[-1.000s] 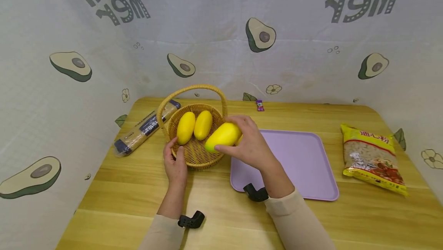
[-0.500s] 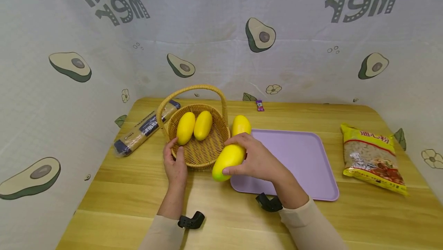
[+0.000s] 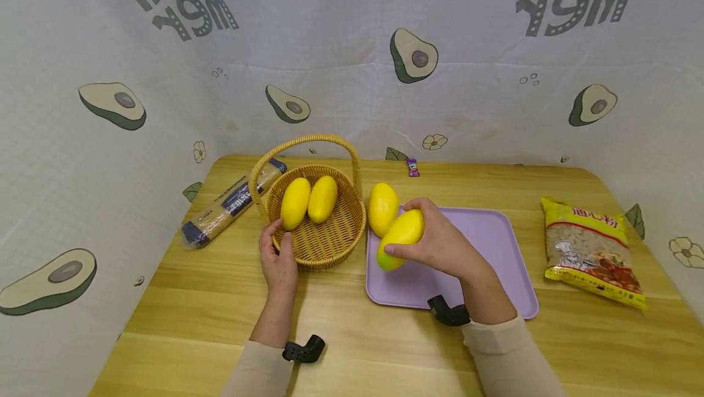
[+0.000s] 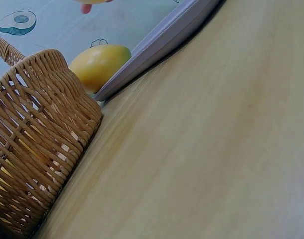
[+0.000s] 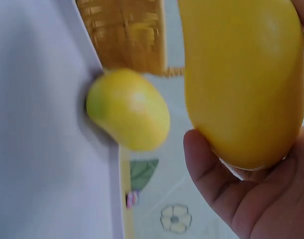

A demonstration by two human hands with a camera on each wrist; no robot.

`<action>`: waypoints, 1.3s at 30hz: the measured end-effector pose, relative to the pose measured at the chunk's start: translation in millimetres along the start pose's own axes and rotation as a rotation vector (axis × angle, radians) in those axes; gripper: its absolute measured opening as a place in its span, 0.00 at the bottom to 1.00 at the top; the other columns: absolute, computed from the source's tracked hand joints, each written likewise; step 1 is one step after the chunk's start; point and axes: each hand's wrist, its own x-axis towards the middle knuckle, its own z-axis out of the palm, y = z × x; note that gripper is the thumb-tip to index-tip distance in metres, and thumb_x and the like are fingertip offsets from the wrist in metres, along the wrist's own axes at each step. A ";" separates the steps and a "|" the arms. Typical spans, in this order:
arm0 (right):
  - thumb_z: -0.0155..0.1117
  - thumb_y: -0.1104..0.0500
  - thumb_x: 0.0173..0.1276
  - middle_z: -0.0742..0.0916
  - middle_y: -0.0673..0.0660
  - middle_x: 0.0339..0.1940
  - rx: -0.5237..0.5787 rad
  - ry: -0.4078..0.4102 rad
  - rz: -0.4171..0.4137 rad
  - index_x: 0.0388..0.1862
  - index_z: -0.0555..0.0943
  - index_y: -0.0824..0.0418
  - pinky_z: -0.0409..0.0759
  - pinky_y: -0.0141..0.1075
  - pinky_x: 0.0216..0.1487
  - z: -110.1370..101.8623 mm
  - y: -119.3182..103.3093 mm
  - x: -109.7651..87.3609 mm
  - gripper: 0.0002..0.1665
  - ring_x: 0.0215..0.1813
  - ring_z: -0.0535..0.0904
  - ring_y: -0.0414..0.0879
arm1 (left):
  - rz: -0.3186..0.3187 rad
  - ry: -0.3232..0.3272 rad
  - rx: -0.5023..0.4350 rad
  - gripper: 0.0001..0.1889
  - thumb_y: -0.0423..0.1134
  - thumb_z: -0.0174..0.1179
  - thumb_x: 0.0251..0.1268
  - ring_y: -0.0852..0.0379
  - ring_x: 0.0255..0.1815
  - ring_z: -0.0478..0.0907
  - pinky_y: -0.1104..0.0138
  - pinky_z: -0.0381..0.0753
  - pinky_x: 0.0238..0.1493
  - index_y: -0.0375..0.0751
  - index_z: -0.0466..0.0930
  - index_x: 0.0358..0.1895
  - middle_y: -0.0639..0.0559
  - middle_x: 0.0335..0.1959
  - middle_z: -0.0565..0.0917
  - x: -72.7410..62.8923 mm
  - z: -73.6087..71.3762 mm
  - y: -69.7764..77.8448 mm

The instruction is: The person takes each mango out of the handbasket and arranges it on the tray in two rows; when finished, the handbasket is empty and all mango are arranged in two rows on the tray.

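My right hand (image 3: 442, 241) holds a yellow mango (image 3: 401, 238) with a greenish tip, up above the left part of a lilac tray (image 3: 478, 262). In the right wrist view, thumb and fingers wrap the end of that mango (image 5: 246, 84). Another mango (image 3: 383, 209) lies at the tray's back left corner, partly over its rim. My left hand (image 3: 280, 265) grips the front left rim of a round wicker basket (image 3: 330, 241) with a tall arched handle. Inside the basket lie a left mango (image 3: 296, 203) and a right mango (image 3: 322, 199), side by side.
Behind the basket's left side lies a long clear packet with dark blue labels (image 3: 233, 204). A yellow food bag (image 3: 594, 253) rests at the table's right. Close to the back edge is a small purple wrapped sweet (image 3: 413, 168). A printed curtain (image 3: 352, 98) encloses the table.
My right hand has carried its mango from over the basket's right side, first toward me, then right over the tray. The left hand and basket have stayed put.
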 end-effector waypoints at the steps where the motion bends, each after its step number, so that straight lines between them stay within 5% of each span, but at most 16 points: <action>1: 0.81 0.38 0.52 0.73 0.64 0.63 -0.018 0.019 0.004 0.70 0.65 0.58 0.81 0.42 0.47 -3.4 1.6 -0.1 0.54 0.51 0.78 0.55 | 0.001 0.000 -0.002 0.18 0.34 0.53 0.73 0.48 0.81 0.56 0.51 0.48 0.83 0.40 0.77 0.63 0.45 0.75 0.68 0.1 0.0 0.1; 5: 0.80 0.36 0.53 0.70 0.69 0.67 -0.072 0.089 0.015 0.77 0.63 0.55 0.81 0.47 0.50 -16.5 8.5 0.1 0.59 0.53 0.78 0.59 | 0.005 -0.002 -0.007 0.17 0.34 0.53 0.74 0.49 0.81 0.56 0.51 0.48 0.82 0.40 0.77 0.63 0.45 0.75 0.68 0.0 0.0 0.7; 11: 0.80 0.38 0.55 0.73 0.68 0.71 -0.003 0.158 0.054 0.84 0.48 0.55 0.82 0.51 0.53 -33.9 20.5 1.5 0.70 0.61 0.76 0.63 | 0.008 -0.002 -0.007 0.17 0.34 0.53 0.74 0.49 0.80 0.57 0.52 0.49 0.82 0.39 0.77 0.63 0.45 0.74 0.68 -0.3 0.0 0.8; 19: 0.78 0.36 0.56 0.70 0.68 0.75 -0.019 0.213 0.085 0.85 0.49 0.55 0.83 0.57 0.56 -45.2 32.3 5.0 0.68 0.66 0.74 0.67 | 0.002 -0.004 -0.003 0.17 0.34 0.53 0.74 0.49 0.81 0.56 0.52 0.49 0.82 0.40 0.77 0.62 0.45 0.74 0.68 -0.7 0.3 0.6; 29: 0.80 0.46 0.57 0.68 0.70 0.74 -0.008 0.315 0.052 0.85 0.46 0.51 0.79 0.64 0.58 -52.2 40.4 10.6 0.67 0.61 0.73 0.68 | 0.002 -0.001 0.043 0.18 0.34 0.53 0.74 0.44 0.82 0.55 0.48 0.48 0.83 0.40 0.77 0.63 0.44 0.75 0.68 -1.0 -1.0 0.9; 39: 0.76 0.41 0.61 0.66 0.74 0.75 -0.078 0.341 0.095 0.86 0.48 0.43 0.77 0.65 0.54 -51.2 52.9 21.7 0.62 0.61 0.70 0.70 | 0.030 0.007 0.024 0.17 0.32 0.53 0.73 0.47 0.79 0.59 0.51 0.52 0.81 0.37 0.77 0.61 0.42 0.71 0.70 -0.5 0.4 1.2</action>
